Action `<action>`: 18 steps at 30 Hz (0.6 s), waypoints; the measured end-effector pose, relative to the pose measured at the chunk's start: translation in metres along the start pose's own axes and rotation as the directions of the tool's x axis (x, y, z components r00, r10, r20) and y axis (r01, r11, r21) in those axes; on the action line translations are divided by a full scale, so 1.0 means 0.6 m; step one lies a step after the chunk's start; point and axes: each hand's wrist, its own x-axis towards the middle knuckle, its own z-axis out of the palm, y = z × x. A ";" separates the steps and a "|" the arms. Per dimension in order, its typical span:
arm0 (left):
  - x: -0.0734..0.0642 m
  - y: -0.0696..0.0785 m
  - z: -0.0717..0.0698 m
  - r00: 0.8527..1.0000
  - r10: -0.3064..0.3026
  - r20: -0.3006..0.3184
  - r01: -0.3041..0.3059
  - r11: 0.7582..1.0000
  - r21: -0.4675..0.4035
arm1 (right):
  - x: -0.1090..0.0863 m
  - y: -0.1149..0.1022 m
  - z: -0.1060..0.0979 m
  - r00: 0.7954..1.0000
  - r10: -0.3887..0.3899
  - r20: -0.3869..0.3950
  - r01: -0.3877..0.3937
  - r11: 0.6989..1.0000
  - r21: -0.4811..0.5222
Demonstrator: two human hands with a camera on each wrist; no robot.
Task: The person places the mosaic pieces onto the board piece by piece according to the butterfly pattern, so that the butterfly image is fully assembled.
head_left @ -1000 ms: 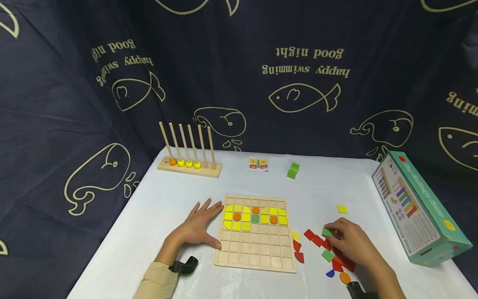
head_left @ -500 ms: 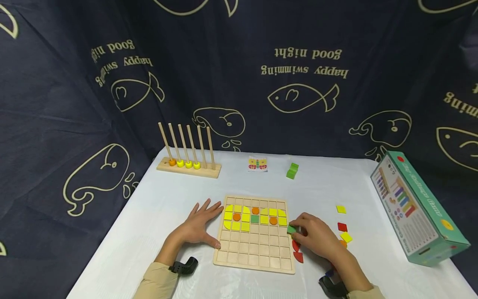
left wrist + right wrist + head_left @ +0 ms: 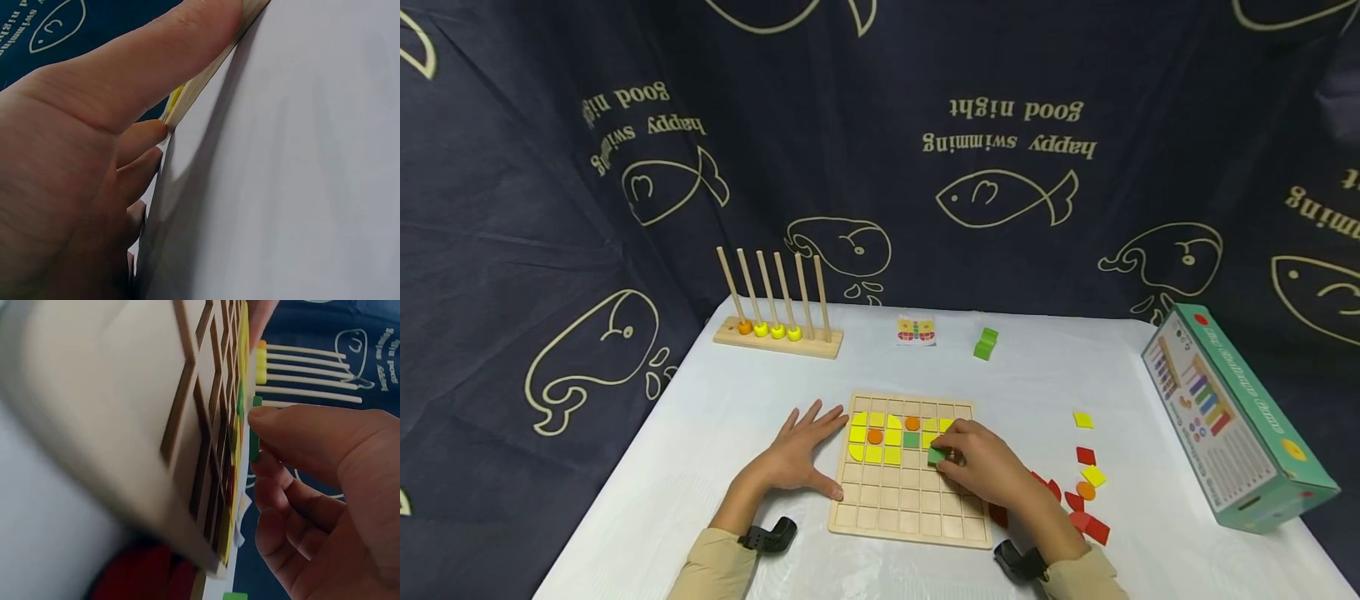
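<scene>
A wooden grid board [image 3: 910,540] lies flat in front of me, its upper rows partly filled with yellow, orange and green tiles. My left hand [image 3: 801,450] rests at the board's left side with fingers spread; thumb tip and fingertips touch its edge, as the left wrist view also shows. Over the right half of the board, my right hand [image 3: 988,467] pinches a green square tile [image 3: 936,457] between thumb and fingers. In the right wrist view the green tile [image 3: 254,434] stands close over the board's surface. A green tile [image 3: 912,439] sits in a cell nearby.
Loose red tiles [image 3: 1097,530], yellow tiles and an orange disc [image 3: 1086,491] lie right of the board. Behind it are a small butterfly picture card [image 3: 916,331], green blocks [image 3: 986,343] and a peg stand [image 3: 778,337]. A box [image 3: 1240,425] stands far right.
My right hand has carried the green tile leftward from the loose tiles to above the board. Loose tiles at the right came into sight as the arm moved off. My left hand stays put.
</scene>
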 end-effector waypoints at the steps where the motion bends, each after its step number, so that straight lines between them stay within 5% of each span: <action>1: 0.000 0.000 0.000 1.000 -0.003 0.000 0.003 1.000 0.000 | 0.003 -0.002 0.002 1.000 -0.008 0.001 0.008 1.000 -0.001; 18: 0.000 -0.001 0.001 1.000 -0.014 0.000 0.014 1.000 0.013 | 0.037 -0.026 0.026 0.991 -0.129 0.039 0.129 0.992 0.011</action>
